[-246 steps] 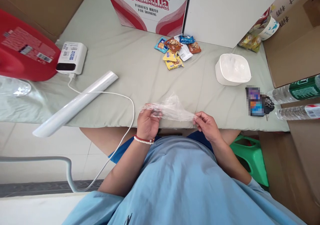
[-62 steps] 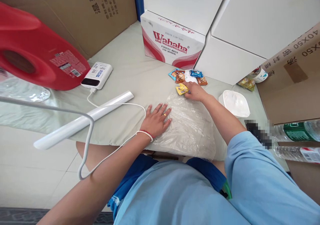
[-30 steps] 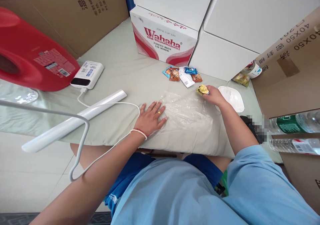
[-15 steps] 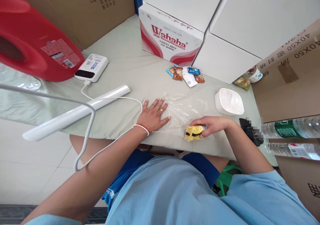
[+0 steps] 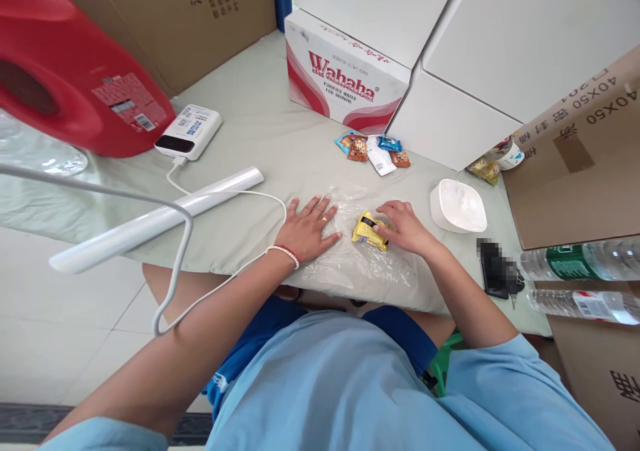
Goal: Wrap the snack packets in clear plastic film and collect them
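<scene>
A sheet of clear plastic wrap (image 5: 373, 264) lies spread on the grey-green cloth of the table (image 5: 250, 137), reaching its front edge. My left hand (image 5: 309, 229) presses flat on the sheet's left side, fingers spread. My right hand (image 5: 404, 227) holds a yellow snack packet (image 5: 369, 231) down on the middle of the wrap, fingertips on the packet's right end. A small pile of other snack packets (image 5: 373, 153) lies farther back near the Wahaha box (image 5: 345, 81).
A white roll of wrap (image 5: 155, 221) lies at the left with a white cable (image 5: 220, 264) across it, leading to a power bank (image 5: 189, 131). A red jug (image 5: 75, 77), a white bowl (image 5: 457, 206), two water bottles (image 5: 583, 264), a dark keyring bundle (image 5: 495, 271) and cardboard boxes (image 5: 580, 151) ring the table.
My right hand fetched a yellow packet from the far pile, swung it round to the front edge, then set it on the middle of the wrap. My left hand stayed pressed on the sheet.
</scene>
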The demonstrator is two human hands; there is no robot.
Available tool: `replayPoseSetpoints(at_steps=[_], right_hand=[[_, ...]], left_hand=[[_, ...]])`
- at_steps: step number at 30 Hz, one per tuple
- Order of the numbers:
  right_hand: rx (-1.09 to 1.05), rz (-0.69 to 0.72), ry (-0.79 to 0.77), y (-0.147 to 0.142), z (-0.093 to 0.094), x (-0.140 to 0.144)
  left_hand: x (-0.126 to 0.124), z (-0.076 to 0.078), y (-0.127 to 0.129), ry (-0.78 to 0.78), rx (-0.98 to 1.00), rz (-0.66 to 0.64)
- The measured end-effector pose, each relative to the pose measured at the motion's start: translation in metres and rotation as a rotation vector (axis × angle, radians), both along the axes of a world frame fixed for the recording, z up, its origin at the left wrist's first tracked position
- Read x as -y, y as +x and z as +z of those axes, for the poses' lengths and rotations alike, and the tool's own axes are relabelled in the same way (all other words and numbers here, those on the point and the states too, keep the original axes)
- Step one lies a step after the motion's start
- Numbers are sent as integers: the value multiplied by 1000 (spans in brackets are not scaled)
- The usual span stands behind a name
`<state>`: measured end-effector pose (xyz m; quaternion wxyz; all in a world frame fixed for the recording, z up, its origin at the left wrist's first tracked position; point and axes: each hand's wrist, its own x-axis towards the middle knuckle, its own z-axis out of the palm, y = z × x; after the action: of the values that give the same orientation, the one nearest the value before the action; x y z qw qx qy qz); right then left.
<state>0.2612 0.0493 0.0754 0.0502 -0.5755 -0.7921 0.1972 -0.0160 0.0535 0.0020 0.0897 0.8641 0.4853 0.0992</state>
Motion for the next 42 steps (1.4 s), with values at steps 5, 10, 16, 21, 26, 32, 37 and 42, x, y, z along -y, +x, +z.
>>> replayPoseSetpoints(at_steps=[5,10,16,21,26,32,37,42], right_hand=[[43,125,46,-10,-4,16],[18,60,125,-15,-13,24],[87,19,110,-15,-25,35],[45,2,149,-19,-28,37],[26,0,125,-23,-33,38],[-246,-5,304,1,-23,87],[-261,-19,292,15,-41,146],[-324,-136,267,14,-59,154]], left_hand=[[0,-1,-1,2,3,5],[0,-1,-1,2,2,-4],[-1,-2,-2,-6,23,5],[-1,-3,-1,2,49,-4],[-2,-2,-1,-4,51,-5],[-1,1,-12,4,202,6],[21,11,-34,67,408,-108],[37,9,-50,-151,420,-306]])
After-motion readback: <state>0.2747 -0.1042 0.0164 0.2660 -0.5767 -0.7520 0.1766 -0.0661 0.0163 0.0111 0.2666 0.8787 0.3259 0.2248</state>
